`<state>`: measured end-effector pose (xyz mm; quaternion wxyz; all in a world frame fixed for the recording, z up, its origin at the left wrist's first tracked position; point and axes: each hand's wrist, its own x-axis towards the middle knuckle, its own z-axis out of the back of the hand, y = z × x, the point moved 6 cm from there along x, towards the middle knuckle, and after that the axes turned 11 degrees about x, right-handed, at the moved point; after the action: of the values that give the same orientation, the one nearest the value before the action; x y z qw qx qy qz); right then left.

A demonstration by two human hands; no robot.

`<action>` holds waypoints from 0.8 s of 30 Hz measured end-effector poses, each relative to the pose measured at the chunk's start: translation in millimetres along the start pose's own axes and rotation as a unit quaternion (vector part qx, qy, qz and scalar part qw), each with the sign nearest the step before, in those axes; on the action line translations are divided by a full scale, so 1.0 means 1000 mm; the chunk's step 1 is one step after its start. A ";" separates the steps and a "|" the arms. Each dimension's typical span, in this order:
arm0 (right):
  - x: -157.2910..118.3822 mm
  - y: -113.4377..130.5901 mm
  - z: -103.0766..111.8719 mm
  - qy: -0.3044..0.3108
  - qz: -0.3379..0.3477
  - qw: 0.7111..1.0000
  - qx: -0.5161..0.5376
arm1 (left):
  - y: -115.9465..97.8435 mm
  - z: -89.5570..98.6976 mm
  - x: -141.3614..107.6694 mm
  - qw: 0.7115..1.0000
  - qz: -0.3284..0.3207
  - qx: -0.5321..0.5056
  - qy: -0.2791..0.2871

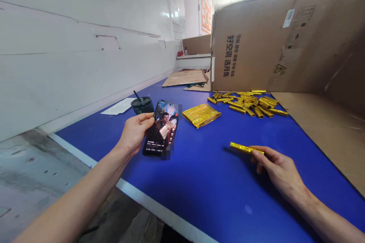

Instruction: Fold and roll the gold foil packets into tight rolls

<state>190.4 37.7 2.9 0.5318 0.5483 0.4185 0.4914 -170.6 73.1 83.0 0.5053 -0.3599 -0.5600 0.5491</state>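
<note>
Right hand (278,169) pinches the gold tube (241,147) at one end, over the blue counter (182,190); it looks light, slick, crushable: gentle fingertips, mid-length! Left hand (135,133) clamps the probably stiff phone (161,131) by its side.

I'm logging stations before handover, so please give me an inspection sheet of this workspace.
Surface: blue tabletop with a pale edge.
Job's things: single gold stick, pile of gold sticks, flat gold packet.
Clutter: lidded cup with straw, white paper, flat cardboard.
Hands: left hand holds a lit phone; right hand pinches the single gold stick.
Cables: nothing seen.
Surroundings: white wall left, printed cardboard box right.
</note>
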 end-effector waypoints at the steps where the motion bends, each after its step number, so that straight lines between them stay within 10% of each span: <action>1: 0.000 0.000 0.000 -0.001 -0.001 1.000 0.000 | -0.004 -0.004 -0.004 1.000 -0.006 -0.014 -0.002; 10: 0.001 -0.003 0.001 0.005 0.009 1.000 -0.013 | -0.009 -0.023 -0.024 0.996 0.019 -0.090 -0.024; 17: 0.001 0.000 -0.001 0.008 0.009 1.000 -0.002 | 0.034 0.015 -0.005 0.986 0.152 -0.064 -0.024; 20: 0.000 0.000 -0.001 0.005 0.003 1.000 -0.001 | 0.065 0.027 -0.011 0.940 0.305 -0.148 0.029; 24: 0.000 0.000 0.000 0.008 0.002 1.000 0.003 | 0.087 0.045 -0.026 0.904 0.329 -0.269 -0.039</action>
<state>190.4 37.7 2.5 0.5257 0.5472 0.4229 0.4953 -221.4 49.0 -1.6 0.1576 -0.6247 -0.5552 0.5260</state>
